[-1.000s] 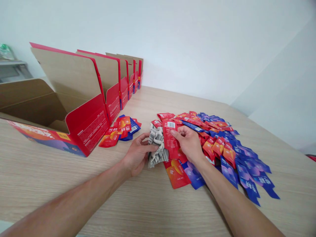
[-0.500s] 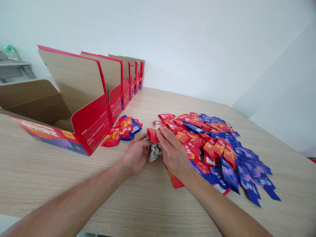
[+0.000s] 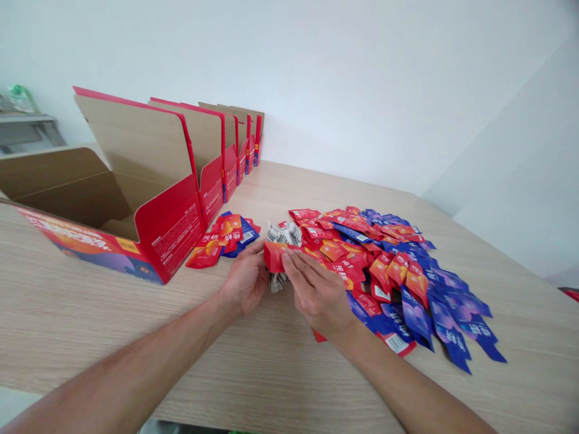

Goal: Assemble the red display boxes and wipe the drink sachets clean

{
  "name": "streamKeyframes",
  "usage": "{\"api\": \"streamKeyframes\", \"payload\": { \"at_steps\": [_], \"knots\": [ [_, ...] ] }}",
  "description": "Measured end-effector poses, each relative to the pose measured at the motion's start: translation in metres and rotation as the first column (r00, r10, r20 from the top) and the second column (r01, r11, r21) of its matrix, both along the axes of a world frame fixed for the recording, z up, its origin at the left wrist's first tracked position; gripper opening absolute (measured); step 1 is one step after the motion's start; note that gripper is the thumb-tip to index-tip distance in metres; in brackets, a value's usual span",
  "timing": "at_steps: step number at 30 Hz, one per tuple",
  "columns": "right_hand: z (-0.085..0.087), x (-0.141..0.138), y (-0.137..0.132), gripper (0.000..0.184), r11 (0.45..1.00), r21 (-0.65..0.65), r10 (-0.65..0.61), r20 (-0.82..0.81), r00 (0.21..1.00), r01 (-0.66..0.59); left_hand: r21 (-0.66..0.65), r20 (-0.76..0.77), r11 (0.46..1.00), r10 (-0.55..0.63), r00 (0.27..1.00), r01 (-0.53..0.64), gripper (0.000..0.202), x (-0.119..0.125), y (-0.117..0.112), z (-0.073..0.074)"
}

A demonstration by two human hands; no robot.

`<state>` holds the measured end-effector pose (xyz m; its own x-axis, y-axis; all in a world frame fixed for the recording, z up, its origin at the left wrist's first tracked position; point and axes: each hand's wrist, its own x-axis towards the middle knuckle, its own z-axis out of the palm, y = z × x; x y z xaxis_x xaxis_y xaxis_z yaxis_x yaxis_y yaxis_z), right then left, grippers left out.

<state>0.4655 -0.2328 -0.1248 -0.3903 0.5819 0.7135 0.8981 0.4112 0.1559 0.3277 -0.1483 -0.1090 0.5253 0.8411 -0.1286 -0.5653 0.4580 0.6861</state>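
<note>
My left hand [image 3: 248, 280] grips the left end of a red sachet [image 3: 273, 255] with thumb and fingers. The fingers of my right hand [image 3: 319, 292] pinch the same sachet from the right, covering part of it. Behind and below it shows a crumpled silvery-white wrapper with dark stripes [image 3: 286, 234]; whether a hand also holds it I cannot tell. Right of my hands spreads a heap of red sachets [image 3: 350, 256] and blue sachets [image 3: 452, 313]. Left of them lies a small group of red and blue sachets [image 3: 230, 232].
An open red carton [image 3: 174, 229] stands at the left, its flaps raised. Several more open cartons [image 3: 230, 166] run in a row behind it towards the white wall [image 3: 339, 90]. All rest on a pale wooden table [image 3: 280, 380].
The red sachet has tilted and come lower and left between my hands, baring more of the silvery wrapper behind it. My right hand's fingers have curled from flatter to a pinch.
</note>
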Motion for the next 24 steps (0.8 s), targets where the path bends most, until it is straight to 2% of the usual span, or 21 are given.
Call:
{"api": "streamKeyframes", "payload": {
  "at_steps": [3,6,9,12,14,16,17,20,22,24],
  "knots": [
    [0.01,-0.007,-0.002,0.045,0.994,-0.104,0.029,-0.123,0.992,-0.042,0.027,-0.006,0.999,0.022,1.0,-0.022,0.035,0.001,0.003,-0.003],
    [0.033,-0.007,0.003,0.03,0.979,-0.204,-0.095,-0.359,0.929,0.022,0.022,-0.052,0.999,0.027,0.998,-0.026,0.035,0.003,0.003,-0.008],
    [0.058,-0.003,0.024,0.026,0.968,-0.242,-0.203,-0.6,0.774,0.067,-0.002,-0.07,1.0,0.003,0.998,-0.003,0.034,0.005,0.001,-0.011],
    [0.072,-0.004,0.061,0.021,0.955,-0.292,-0.215,-0.794,0.569,-0.047,-0.015,-0.089,1.0,-0.008,0.996,0.007,0.031,0.006,-0.001,-0.012],
    [0.073,-0.011,0.09,0.017,0.908,-0.384,-0.291,-0.867,0.406,-0.17,-0.021,-0.105,1.0,-0.004,0.994,0.001,0.032,0.007,-0.001,-0.012],
    [0.07,-0.023,0.12,0.013,0.832,-0.482,-0.398,-0.863,0.311,-0.274,-0.018,-0.106,1.0,0.008,0.994,-0.01,0.031,0.007,-0.001,-0.012],
    [0.068,-0.03,0.134,0.011,0.795,-0.522,-0.439,-0.847,0.302,-0.308,-0.019,-0.108,1.0,0.006,0.994,-0.008,0.031,0.006,-0.001,-0.013],
    [0.06,-0.054,0.168,0.01,0.7,-0.613,-0.511,-0.788,0.343,-0.366,-0.039,-0.126,0.999,-0.03,0.992,0.025,0.03,0.006,-0.001,-0.014],
    [0.052,-0.068,0.185,0.019,0.632,-0.663,-0.547,-0.748,0.376,-0.401,-0.041,-0.137,0.998,-0.051,0.989,0.046,0.03,0.006,-0.002,-0.015],
    [0.044,-0.078,0.198,0.032,0.599,-0.685,-0.55,-0.729,0.409,-0.416,-0.018,-0.126,0.998,-0.059,0.99,0.057,0.031,0.006,-0.002,-0.015]
  ]
}}
